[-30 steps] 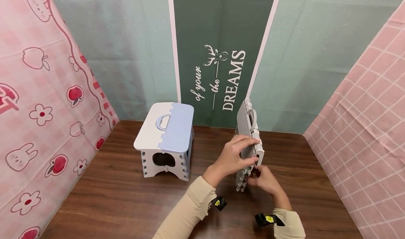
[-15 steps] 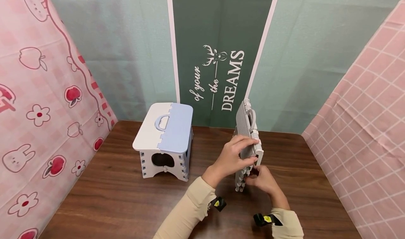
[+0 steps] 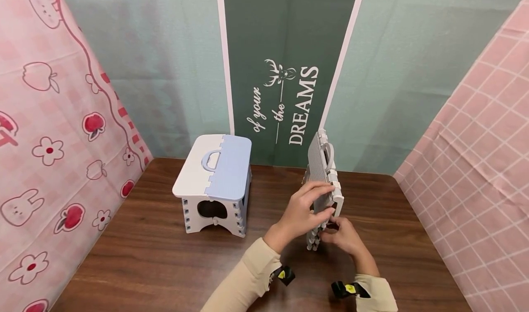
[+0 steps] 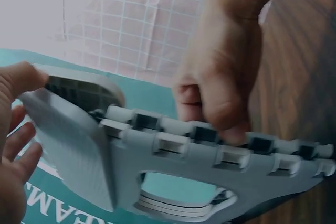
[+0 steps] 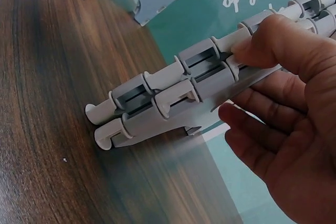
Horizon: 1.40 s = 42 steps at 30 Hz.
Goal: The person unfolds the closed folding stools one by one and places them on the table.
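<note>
A grey and white folding stool [image 3: 317, 165], folded nearly flat, stands on edge at right of centre in the head view. My left hand [image 3: 301, 214] holds the near end of its seat, with the index fingertip on the upper edge and the thumb lower. In the left wrist view, the seat panels [image 4: 68, 140] stand slightly apart at the top. Lower down, my right hand [image 3: 348, 238] pinches the hinged leg edge; in the right wrist view its thumb [image 5: 278, 43] presses the hinge knuckles [image 5: 199, 59], with curled fingers behind.
An unfolded white and blue folding stool [image 3: 229, 169] stands on the brown wooden table [image 3: 165, 266] to the left. Green printed cloth [image 3: 285, 36] hangs behind, with pink cloths at both sides. Black wrist cameras [image 3: 285, 275] sit at the cuffs.
My left hand has shifted slightly lower along the seat edge. My right hand and the folded stool look almost unmoved; the head view has turned a little to the right.
</note>
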Available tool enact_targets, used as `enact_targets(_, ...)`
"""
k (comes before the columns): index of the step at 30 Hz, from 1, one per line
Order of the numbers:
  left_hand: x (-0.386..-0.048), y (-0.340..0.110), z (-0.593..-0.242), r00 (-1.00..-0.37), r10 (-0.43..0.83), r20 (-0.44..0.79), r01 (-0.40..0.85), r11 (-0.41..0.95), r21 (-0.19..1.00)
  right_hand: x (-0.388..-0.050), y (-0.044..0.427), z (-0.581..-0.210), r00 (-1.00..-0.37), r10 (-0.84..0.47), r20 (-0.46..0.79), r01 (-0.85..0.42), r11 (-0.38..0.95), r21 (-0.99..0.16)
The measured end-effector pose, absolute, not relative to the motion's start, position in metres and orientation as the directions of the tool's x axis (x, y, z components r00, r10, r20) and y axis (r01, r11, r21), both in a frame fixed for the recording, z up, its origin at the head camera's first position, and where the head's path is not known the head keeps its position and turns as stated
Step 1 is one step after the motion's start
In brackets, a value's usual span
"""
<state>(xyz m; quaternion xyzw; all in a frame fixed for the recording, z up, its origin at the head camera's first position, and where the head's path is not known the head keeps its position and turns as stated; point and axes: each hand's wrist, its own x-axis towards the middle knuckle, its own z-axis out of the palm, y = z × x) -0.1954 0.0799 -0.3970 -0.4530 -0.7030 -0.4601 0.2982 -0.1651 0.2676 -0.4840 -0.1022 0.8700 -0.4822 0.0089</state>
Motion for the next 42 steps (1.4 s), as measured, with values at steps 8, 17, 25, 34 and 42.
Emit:
enact_targets(8, -0.193, 0.076, -0.413, -0.464, 0.244, 0.852, 0.886, 0.128, 0.446, -0.162, 0.270, -0.488, -0.983, -0.161, 0.086, -0.148, 0.429, -0.891)
enact_targets(17, -0.190, 0.072, -0.430, -0.536, 0.231, 0.812, 0.843, 0.101, 0.528, -0.164, 0.269, -0.490, -0.981, -0.162, 0.107, -0.169, 0.443, -0.880)
enact_targets(25, -0.185, 0.066, -0.452, -0.682, 0.282, 0.675, 0.715, 0.066, 0.696, -0.160, 0.261, -0.478, -0.983, -0.142, 0.118, -0.171, 0.455, -0.874)
enact_targets(34, -0.187, 0.066, -0.471, -0.799, 0.342, 0.494, 0.541, 0.054, 0.839, -0.150, 0.248, -0.460, -0.982, -0.135, 0.131, -0.178, 0.438, -0.881)
enact_targets(42, -0.186, 0.068, -0.478, -0.834, 0.352, 0.425, 0.475, 0.067, 0.877, -0.160, 0.262, -0.491, -0.979, -0.129, 0.158, -0.200, 0.450, -0.870)
